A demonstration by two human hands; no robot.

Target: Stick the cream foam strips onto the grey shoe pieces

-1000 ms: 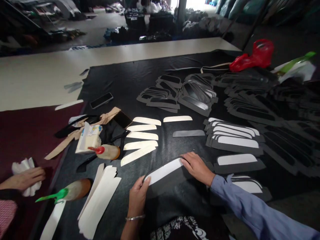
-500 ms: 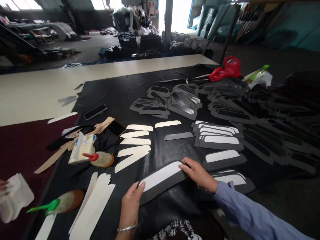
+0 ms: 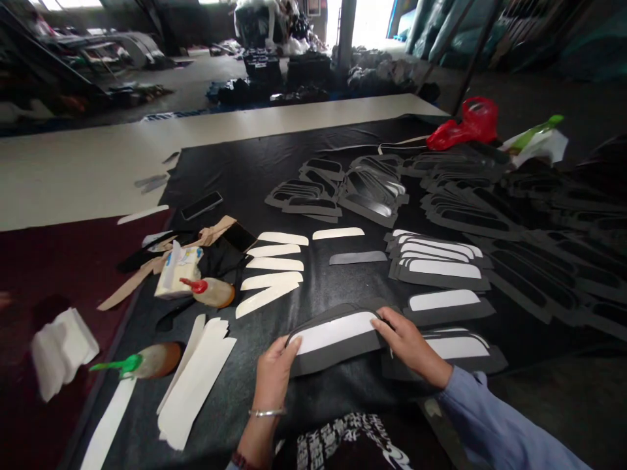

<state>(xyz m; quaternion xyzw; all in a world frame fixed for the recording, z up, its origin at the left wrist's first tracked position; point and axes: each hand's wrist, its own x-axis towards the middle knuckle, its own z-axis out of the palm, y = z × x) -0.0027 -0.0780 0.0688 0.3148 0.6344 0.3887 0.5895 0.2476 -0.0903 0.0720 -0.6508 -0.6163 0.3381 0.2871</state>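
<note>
My left hand (image 3: 278,372) grips the left end of a dark grey panel with a white strip on its face (image 3: 337,334), thumb on top. The opposite end is pinched by my right hand (image 3: 404,339). The panel is tilted toward me above the black sheet, and dark grey edges show behind its upper rim. Right of it lie a panel with a white strip (image 3: 445,300) and a stack of similar panels (image 3: 441,269). Loose cream strips (image 3: 274,264) and a grey strip (image 3: 357,258) lie beyond my hands.
On the left are a green-tipped bottle (image 3: 159,361), a red-tipped bottle (image 3: 215,292), a tissue pack (image 3: 181,271), a pile of cream pieces (image 3: 196,385) and a white cloth (image 3: 63,349). Dark panels (image 3: 367,186) and a red plastic bag (image 3: 465,124) lie farther back. A phone (image 3: 202,205) rests left.
The view has shifted, so most things appear farther right. The held panel is now more level and slightly bowed, both hands still on it. At far left, another person's hand has moved off the white cloth.
</note>
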